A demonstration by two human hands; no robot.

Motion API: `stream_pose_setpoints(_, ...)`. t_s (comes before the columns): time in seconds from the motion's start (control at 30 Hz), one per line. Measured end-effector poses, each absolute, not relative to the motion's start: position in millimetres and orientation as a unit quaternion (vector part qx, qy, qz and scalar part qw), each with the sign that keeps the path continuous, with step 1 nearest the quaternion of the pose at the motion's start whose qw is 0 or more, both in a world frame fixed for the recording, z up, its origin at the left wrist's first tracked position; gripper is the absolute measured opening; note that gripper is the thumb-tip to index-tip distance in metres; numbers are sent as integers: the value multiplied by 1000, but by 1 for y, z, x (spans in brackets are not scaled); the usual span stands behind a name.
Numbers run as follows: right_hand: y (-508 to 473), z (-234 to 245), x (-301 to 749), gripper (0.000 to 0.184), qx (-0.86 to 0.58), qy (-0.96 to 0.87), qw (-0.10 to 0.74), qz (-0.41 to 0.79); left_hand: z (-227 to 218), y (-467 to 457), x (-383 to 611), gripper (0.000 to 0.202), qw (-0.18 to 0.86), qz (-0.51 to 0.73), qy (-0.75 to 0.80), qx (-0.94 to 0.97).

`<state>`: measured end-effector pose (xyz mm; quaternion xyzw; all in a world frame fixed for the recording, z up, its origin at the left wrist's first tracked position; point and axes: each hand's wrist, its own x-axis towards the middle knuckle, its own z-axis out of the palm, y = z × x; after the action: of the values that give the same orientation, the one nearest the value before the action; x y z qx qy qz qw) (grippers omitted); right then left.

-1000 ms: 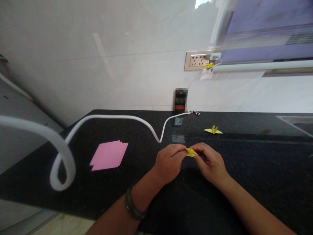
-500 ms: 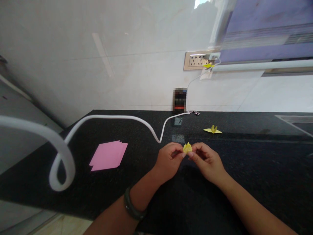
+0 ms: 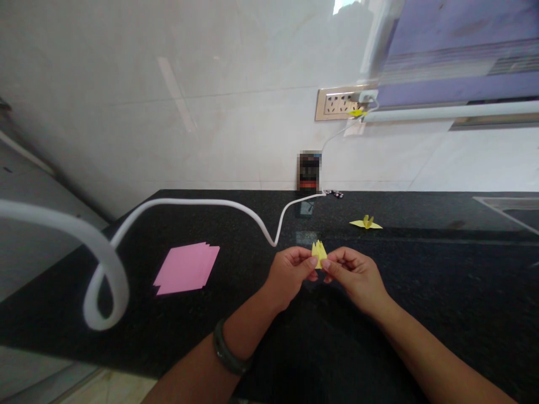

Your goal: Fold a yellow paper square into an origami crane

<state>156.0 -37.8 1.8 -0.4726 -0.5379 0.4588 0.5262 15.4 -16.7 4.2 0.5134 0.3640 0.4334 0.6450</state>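
Observation:
My left hand (image 3: 290, 274) and my right hand (image 3: 356, 276) meet above the black countertop (image 3: 442, 269), both pinching a small folded yellow paper (image 3: 319, 252) between thumbs and fingertips. The paper stands upright with pointed flaps at its top. A dark bangle sits on my left wrist. A finished yellow folded paper figure (image 3: 366, 223) lies on the counter behind my right hand. A stack of pink paper squares (image 3: 187, 267) lies to the left of my left hand.
A thick white cable (image 3: 105, 252) loops over the counter's left side. A thin white cord runs from a small dark device (image 3: 309, 171) against the tiled wall up to a wall socket (image 3: 339, 104). A sink edge (image 3: 509, 207) shows at far right.
The yellow paper went from lying flat between my fingers to standing upright with its pointed flaps up. Both hands shifted slightly left and up.

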Motion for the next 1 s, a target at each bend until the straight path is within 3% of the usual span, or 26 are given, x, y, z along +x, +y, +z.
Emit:
stream_pose_setpoints(0.27, -39, -2, 154, 15, -492, -551, 520, 429, 0, -19, 18, 22, 581, 443, 386, 563)
stream_pose_setpoints(0.47, -39, -2, 151, 17, -463, -553, 495, 484, 1, -18, 13, 22, 536, 441, 393, 603)
stream_pose_setpoints(1.0, -41, 0, 153, 19, -453, -596, 442, 494, 3, -18, 13, 23, 590, 430, 363, 579)
